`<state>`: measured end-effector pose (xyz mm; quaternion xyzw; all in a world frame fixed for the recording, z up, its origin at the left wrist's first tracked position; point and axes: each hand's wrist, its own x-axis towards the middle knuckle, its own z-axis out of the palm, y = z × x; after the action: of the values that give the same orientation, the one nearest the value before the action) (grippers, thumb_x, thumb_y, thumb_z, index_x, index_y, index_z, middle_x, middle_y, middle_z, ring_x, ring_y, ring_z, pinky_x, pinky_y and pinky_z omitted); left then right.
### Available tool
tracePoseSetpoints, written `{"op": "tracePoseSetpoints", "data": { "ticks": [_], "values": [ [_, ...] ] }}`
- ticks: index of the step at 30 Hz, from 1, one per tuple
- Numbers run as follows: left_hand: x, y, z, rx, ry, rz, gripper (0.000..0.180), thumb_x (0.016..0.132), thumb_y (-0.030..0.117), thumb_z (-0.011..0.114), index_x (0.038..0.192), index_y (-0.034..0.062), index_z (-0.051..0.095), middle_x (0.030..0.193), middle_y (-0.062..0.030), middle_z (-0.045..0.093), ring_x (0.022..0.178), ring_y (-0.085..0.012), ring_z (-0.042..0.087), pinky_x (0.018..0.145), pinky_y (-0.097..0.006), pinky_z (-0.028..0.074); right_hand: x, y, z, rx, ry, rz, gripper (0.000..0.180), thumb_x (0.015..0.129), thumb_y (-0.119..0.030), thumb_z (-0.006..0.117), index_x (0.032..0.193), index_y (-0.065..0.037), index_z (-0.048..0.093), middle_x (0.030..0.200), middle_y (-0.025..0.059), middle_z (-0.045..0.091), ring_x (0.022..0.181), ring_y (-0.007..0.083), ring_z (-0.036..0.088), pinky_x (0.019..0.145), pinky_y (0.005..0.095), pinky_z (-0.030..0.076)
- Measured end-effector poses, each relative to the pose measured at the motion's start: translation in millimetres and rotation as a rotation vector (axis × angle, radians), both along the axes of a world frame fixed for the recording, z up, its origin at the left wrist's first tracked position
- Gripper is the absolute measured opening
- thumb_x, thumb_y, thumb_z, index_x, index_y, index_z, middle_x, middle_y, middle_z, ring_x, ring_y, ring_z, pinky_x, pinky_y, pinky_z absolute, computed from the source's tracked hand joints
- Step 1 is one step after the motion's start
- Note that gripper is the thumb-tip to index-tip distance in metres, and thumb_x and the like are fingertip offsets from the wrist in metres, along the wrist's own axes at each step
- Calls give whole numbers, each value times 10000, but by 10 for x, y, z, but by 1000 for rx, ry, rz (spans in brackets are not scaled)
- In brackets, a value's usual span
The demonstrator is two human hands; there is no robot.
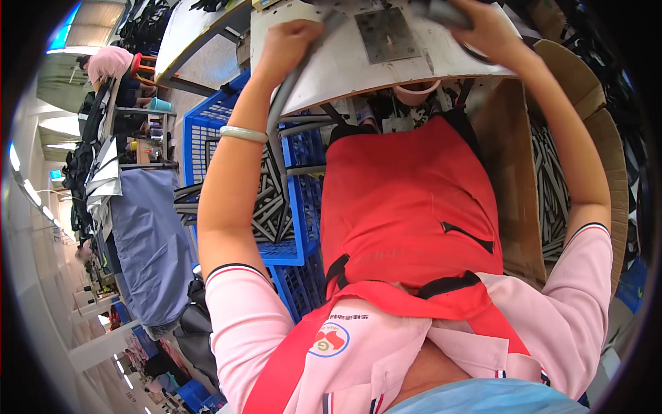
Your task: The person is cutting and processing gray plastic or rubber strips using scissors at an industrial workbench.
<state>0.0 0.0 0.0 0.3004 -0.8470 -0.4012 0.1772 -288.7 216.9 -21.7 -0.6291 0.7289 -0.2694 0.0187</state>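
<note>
My left hand (291,43) is closed on a long grey foam-like tube (298,74). One end of this tube reaches up over the white worktable (303,90), and the other hangs past its front edge toward a blue crate. At the table's right, my right hand (488,34) grips a shorter-looking dark grey tube piece (447,14). Its far end blurs at the top edge of the view, so I cannot tell whether the two pieces join. Between my hands, a square metal plate (387,36) is set into the tabletop.
A blue plastic crate (296,200) holding many grey tubes stands left of my red apron (414,200). On the right, an open cardboard box (514,186) contains more tubes. A pink bucket (416,92) sits under the table. A person in pink (110,62) is at far left.
</note>
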Motion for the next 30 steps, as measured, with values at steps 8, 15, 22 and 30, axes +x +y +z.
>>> {"op": "tracePoseSetpoints", "data": {
  "ticks": [8, 15, 22, 30],
  "values": [
    [-677, 1016, 184, 50, 78, -320, 301, 839, 293, 680, 908, 3, 721, 679, -64, 659, 589, -127, 595, 554, -284, 469, 1838, 138, -158, -89, 508, 475, 141, 758, -121, 578, 884, -59, 591, 878, 86, 610, 921, 235, 614, 892, 362, 471],
    [69, 762, -192, 610, -138, -279, 332, 918, 324, 633, 858, 1, 683, 703, -29, 629, 554, -81, 536, 536, -220, 428, 782, 346, 343, 20, 128, 176, 533, 715, -86, 719, 1206, -28, 522, 1054, 177, 607, 1037, 370, 556, 932, 433, 437],
    [-137, 792, 227, 231, 33, -209, 315, 886, 293, 670, 964, -10, 713, 653, -17, 594, 518, -49, 471, 491, -201, 379, 560, 424, 679, 182, 113, 15, 559, 768, -330, 736, 1166, -9, 510, 1025, 260, 623, 1014, 407, 592, 832, 451, 467],
    [-346, 665, 196, 26, 92, -98, 322, 866, 281, 709, 1013, -6, 717, 600, -6, 569, 501, -40, 432, 454, -204, 324, 434, 246, 688, 203, 119, -91, 710, 768, -372, 727, 1264, 61, 461, 1012, 296, 622, 991, 435, 596, 834, 462, 475]
  ]
}}
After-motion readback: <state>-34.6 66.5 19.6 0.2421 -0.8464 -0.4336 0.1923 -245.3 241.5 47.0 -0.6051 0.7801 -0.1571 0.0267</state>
